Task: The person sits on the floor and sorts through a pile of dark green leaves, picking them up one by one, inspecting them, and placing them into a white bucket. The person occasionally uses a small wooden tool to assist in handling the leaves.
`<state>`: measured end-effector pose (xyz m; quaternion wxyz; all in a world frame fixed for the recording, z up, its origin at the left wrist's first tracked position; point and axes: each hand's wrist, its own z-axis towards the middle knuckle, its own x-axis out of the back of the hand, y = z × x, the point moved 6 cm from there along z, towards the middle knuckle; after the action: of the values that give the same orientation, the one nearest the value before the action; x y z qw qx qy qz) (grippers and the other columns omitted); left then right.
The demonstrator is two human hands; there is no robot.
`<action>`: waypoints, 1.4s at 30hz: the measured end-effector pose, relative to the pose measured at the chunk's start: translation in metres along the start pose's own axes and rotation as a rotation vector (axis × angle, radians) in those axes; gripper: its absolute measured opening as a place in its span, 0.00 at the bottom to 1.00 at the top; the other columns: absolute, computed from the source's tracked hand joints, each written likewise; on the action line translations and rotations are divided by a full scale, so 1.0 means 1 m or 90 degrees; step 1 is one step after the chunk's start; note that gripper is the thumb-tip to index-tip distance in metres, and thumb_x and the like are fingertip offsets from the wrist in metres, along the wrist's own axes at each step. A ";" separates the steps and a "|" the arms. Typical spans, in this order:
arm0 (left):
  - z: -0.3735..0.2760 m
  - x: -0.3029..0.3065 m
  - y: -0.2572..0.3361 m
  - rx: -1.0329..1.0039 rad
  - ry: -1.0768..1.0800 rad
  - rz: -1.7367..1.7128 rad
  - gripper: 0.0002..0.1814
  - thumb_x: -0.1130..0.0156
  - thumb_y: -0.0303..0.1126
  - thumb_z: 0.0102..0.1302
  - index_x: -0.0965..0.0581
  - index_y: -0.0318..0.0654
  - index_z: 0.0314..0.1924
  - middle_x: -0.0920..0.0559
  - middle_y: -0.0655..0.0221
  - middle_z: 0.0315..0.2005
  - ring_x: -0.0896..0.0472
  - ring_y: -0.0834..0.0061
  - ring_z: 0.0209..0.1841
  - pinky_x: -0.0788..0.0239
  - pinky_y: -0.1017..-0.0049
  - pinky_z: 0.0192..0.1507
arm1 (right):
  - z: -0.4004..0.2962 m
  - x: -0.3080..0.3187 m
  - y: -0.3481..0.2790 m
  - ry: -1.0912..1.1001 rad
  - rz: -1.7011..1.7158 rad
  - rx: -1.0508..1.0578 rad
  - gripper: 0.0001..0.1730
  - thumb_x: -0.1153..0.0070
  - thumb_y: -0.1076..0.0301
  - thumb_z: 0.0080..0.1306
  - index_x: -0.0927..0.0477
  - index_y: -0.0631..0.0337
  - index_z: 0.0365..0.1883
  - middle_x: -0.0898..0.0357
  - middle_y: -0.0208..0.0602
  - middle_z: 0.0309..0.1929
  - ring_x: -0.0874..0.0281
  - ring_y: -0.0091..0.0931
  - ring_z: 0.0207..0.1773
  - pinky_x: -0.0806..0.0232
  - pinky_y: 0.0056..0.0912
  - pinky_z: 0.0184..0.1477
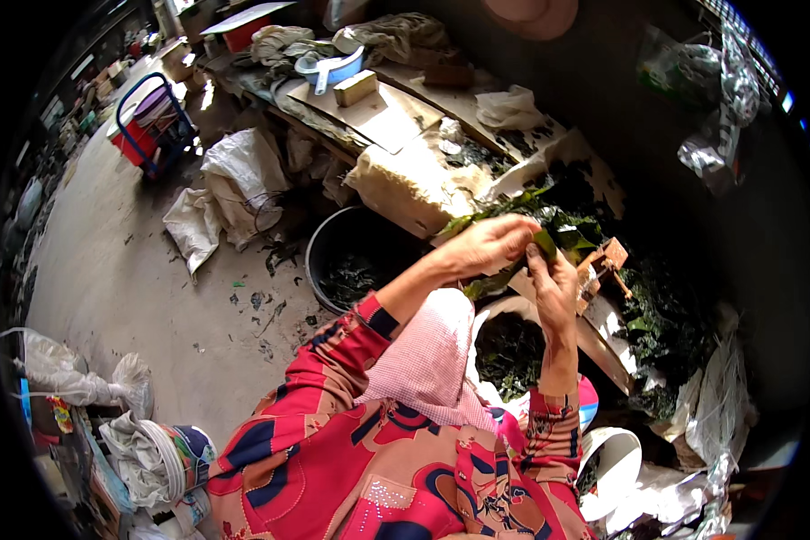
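Observation:
My left hand (489,246) and my right hand (555,280) meet over the edge of the low work table. Between their fingertips they pinch a green blade of seaweed (546,244), its ends partly hidden by the hands. Just beyond lies a heap of wet, dark green seaweed (567,219). A small wooden block fixture (604,266) stands to the right of my right hand. Below my wrists, a white bucket (478,331) between my legs contains dark seaweed pieces. A black tub (314,253) on the floor to the left has more seaweed inside.
More seaweed (668,331) is piled along the right. On the table are a blue basin (344,67), a yellowish block (356,88) and a board (391,121). White sacks (236,182) and a hand cart (154,128) stand on the concrete floor (175,317). A white pail (617,452) lies at lower right.

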<state>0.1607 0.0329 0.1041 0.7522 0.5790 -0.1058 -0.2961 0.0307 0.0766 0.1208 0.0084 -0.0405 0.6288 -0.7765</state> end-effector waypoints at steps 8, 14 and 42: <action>-0.027 -0.085 -0.047 0.066 -0.131 0.081 0.15 0.47 0.41 0.73 0.22 0.35 0.42 0.27 0.79 0.25 0.32 0.87 0.26 0.37 0.81 0.28 | -0.038 0.044 0.019 0.166 0.510 -0.006 0.12 0.58 0.57 0.77 0.29 0.55 0.39 0.37 0.24 0.28 0.42 0.19 0.28 0.43 0.22 0.34; -0.038 -0.092 -0.037 0.036 -0.128 0.197 0.14 0.43 0.39 0.70 0.21 0.34 0.36 0.21 0.70 0.24 0.25 0.79 0.29 0.33 0.73 0.33 | -0.055 0.086 0.020 0.203 0.693 0.044 0.25 0.58 0.44 0.75 0.42 0.49 0.23 0.55 0.18 0.16 0.66 0.17 0.17 0.66 0.23 0.21; -0.064 -0.144 -0.061 0.201 -0.047 -0.174 0.13 0.45 0.35 0.74 0.20 0.33 0.48 0.22 0.77 0.27 0.28 0.91 0.31 0.34 0.86 0.32 | -0.148 0.071 0.012 0.225 -0.029 0.040 0.15 0.52 0.70 0.75 0.23 0.61 0.57 0.23 0.37 0.58 0.20 0.22 0.45 0.28 0.21 0.45</action>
<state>0.0574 0.1570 0.0542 0.6005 0.6877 -0.0988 -0.3959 -0.0513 0.2137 0.0824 -0.1189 0.0829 0.5951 -0.7905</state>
